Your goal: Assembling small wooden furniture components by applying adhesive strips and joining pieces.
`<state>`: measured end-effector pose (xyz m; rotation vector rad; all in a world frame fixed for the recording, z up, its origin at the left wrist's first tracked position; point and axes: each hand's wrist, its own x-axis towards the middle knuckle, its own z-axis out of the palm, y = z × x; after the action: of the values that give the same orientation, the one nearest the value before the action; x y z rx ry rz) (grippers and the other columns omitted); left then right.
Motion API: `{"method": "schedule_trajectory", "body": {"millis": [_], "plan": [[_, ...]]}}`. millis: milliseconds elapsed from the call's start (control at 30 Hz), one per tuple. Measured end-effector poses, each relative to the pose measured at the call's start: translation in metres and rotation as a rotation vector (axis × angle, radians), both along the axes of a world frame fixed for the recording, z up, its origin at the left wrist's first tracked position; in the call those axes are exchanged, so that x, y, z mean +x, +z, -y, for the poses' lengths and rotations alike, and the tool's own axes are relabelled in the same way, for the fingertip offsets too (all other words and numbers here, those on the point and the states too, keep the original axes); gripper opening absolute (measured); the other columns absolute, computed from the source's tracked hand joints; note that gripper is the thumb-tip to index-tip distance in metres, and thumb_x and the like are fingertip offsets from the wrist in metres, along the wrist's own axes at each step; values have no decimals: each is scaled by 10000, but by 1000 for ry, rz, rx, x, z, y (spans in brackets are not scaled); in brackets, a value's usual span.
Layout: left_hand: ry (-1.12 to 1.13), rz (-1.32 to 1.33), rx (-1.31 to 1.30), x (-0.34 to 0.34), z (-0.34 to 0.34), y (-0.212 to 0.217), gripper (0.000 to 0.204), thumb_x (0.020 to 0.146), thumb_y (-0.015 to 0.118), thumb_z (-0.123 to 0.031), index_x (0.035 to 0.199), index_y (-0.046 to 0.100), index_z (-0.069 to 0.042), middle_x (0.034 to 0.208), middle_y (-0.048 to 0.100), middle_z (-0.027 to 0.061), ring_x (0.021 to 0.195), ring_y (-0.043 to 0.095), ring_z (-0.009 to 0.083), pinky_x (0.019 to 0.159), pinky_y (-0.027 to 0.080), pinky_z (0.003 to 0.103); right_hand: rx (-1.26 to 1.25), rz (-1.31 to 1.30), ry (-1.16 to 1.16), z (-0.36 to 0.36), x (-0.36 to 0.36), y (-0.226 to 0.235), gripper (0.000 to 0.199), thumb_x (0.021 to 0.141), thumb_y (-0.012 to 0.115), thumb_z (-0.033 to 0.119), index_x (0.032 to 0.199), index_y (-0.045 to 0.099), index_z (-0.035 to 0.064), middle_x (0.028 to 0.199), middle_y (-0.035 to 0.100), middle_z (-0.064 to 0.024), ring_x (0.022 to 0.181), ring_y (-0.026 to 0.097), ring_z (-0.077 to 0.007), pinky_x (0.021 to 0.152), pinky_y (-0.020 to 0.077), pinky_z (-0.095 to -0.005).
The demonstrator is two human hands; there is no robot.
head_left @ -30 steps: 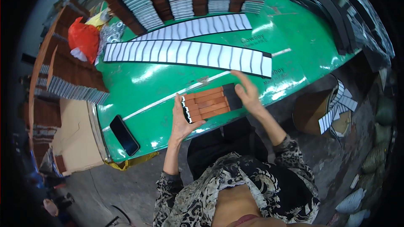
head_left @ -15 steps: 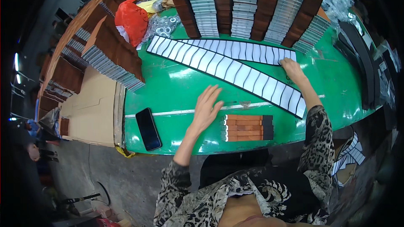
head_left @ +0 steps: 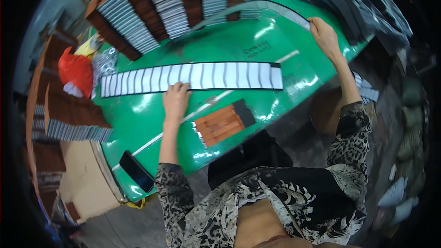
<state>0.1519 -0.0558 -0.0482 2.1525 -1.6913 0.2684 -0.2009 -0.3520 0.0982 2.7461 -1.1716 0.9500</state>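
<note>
While the left hand [head_left: 176, 101] lies flat with fingers spread on the near edge of a long strip of overlapped white cards [head_left: 190, 77], the right hand [head_left: 325, 36] is closed on the end of a second strip [head_left: 257, 7] at the far right corner of the tabletop [head_left: 239, 46], lifting it so that it arcs toward the stacks at the far edge. The flat strip runs left to right across the middle of the tabletop, its dark border showing along both long sides.

Both strips look light and limp: the raised one bends in a curve under its own weight, so it probably wants support at an end and along its length, and the cards seem likely to slide apart if pulled unevenly. Pressing flat from above, as the left hand does, looks the safer hold.

A small bundle of brown pieces with a dark end [head_left: 223, 123] sits near the front edge, just right of the left forearm. A black phone [head_left: 136, 171] lies at the near left corner. The tabletop is glossy green and probably slick. Rows of stacked cards between brown dividers [head_left: 161, 14] line the far edge; a red bag [head_left: 74, 70] sits off the left edge, with cardboard boxes [head_left: 78, 181] below.
</note>
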Motion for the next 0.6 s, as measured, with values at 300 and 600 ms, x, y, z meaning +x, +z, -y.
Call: {"method": "schedule_trajectory", "body": {"millis": [300,600], "plan": [[-146,-64,62,-12,6,6,181,767,625,-82,948,630,-93,932,607,60,868,562,262,718,435,393,44,67,214,-108,-27,-86,147,847,550,85,982,588,43,875,592,-125,796,589,-325,627,475,-376],[-41,-496,-211,1,-33,24,254,830,600,-36,1080,591,6,1149,571,136,1077,527,259,925,389,340,928,1211,35,-92,-124,-106,229,943,515,259,985,580,44,780,562,39,682,501,-43,606,423,-216]]}}
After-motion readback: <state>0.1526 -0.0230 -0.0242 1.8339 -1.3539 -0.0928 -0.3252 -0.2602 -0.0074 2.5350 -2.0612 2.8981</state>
